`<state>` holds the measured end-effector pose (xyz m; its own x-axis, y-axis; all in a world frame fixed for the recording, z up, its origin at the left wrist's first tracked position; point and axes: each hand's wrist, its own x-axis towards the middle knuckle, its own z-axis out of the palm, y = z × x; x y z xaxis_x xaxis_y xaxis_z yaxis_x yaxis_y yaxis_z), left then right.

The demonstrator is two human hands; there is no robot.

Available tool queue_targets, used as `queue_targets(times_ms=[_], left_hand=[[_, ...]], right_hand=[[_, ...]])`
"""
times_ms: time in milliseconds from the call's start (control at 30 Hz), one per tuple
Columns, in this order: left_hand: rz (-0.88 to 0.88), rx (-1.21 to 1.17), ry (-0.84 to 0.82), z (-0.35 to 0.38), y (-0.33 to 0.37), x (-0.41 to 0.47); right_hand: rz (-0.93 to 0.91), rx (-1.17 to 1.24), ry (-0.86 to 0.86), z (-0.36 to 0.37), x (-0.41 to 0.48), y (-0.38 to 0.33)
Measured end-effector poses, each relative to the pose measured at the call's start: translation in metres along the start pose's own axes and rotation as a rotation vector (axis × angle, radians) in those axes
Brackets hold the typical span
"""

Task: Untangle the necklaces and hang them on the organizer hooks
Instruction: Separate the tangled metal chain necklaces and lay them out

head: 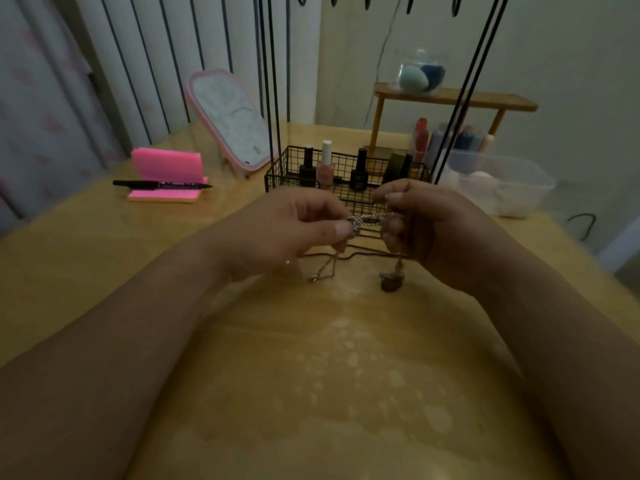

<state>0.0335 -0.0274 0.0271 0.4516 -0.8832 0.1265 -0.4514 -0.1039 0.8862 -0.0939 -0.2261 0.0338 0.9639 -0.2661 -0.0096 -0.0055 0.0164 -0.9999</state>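
A tangle of thin metal necklaces is stretched between my two hands, just above the wooden table. My left hand pinches one end of the tangle, where a small silvery piece shows at my thumb. My right hand grips the other end with curled fingers. Loose chain ends hang to the table, and a dark pendant dangles under my right hand. The organizer's black uprights rise behind, and its hooks show at the top edge.
A black wire basket holding nail polish bottles stands right behind my hands. Pink sticky notes with a black pen and a pink-framed mirror are at the left. A clear plastic tub and a wooden shelf sit at the right.
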Motion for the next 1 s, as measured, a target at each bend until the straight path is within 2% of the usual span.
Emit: queue_targets(times_ms=[100,167,400,567,767,1000], left_hand=[[-0.009,-0.049,-0.017,-0.005,0.002,-0.003],[-0.005,-0.075,-0.016,-0.005,0.004,-0.004],[0.006,-0.054,0.006,-0.002,0.005,-0.004],[0.0,-0.036,0.052,-0.002,0.003,-0.002],[-0.002,0.078,0.081,-0.002,0.005,-0.003],[0.049,0.075,0.131,-0.003,0.004,-0.002]], right_hand=[[-0.019,-0.2,0.072,-0.001,0.002,0.003],[-0.036,-0.253,0.044,0.002,0.002,0.003],[-0.019,-0.169,-0.133,0.022,-0.004,0.007],[-0.029,-0.206,-0.118,0.02,-0.004,0.006],[-0.038,-0.483,-0.058,0.017,-0.005,0.003],[-0.004,-0.463,-0.121,0.018,-0.007,0.002]])
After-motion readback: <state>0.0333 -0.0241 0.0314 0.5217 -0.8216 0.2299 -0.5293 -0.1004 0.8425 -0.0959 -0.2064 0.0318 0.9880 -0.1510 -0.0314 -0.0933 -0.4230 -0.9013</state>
